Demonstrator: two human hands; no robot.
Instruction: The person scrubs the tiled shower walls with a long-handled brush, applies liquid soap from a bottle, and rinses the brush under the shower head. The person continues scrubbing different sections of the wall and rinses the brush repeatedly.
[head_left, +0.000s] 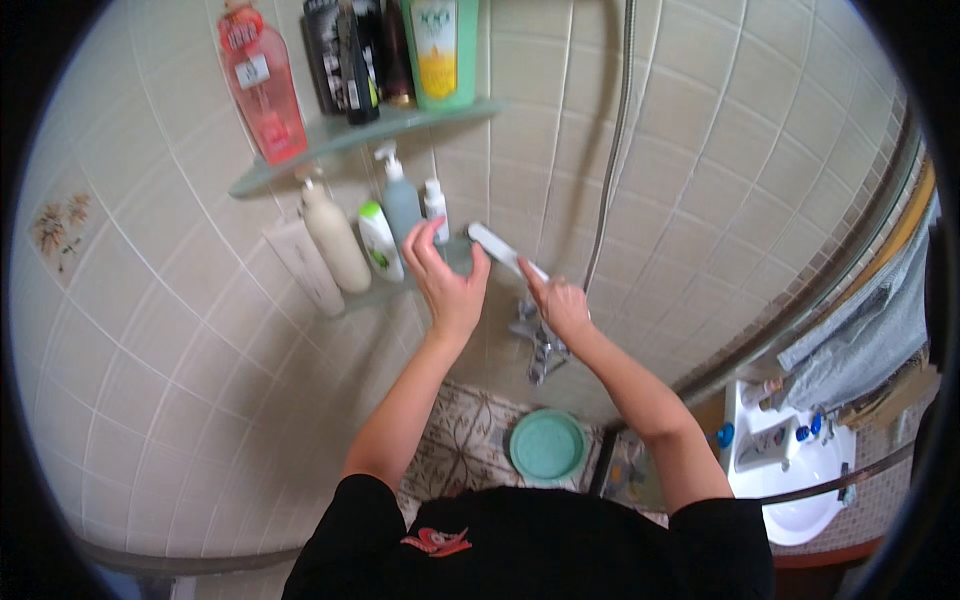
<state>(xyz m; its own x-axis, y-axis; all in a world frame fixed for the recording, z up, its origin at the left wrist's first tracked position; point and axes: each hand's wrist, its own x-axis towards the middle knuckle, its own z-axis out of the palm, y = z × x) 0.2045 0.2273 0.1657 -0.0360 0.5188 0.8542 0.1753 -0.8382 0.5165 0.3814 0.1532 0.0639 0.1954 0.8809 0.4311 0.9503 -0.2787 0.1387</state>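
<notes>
My right hand (564, 304) is closed around a slim white long-handled tool (499, 249), with the index finger stretched along it. The tool slants up to the left; its far end looks dark underneath, and I cannot tell its exact kind. My left hand (450, 289) is empty, its fingers and thumb curved apart in a C. It is in front of the lower glass corner shelf (461, 255). Near its fingertips stand a small white bottle (435, 206) and a blue-grey pump bottle (401, 196). The left thumb is close to the tool's far end; contact is unclear.
The lower shelf also holds a green-capped white bottle (380, 244), a cream pump bottle (335, 244) and a pale tube (306, 266). An upper glass shelf (352, 139) bears several bottles. A metal hose (616, 142), chrome faucet (541, 349), green basin (548, 445) and washbasin (795, 502) are nearby.
</notes>
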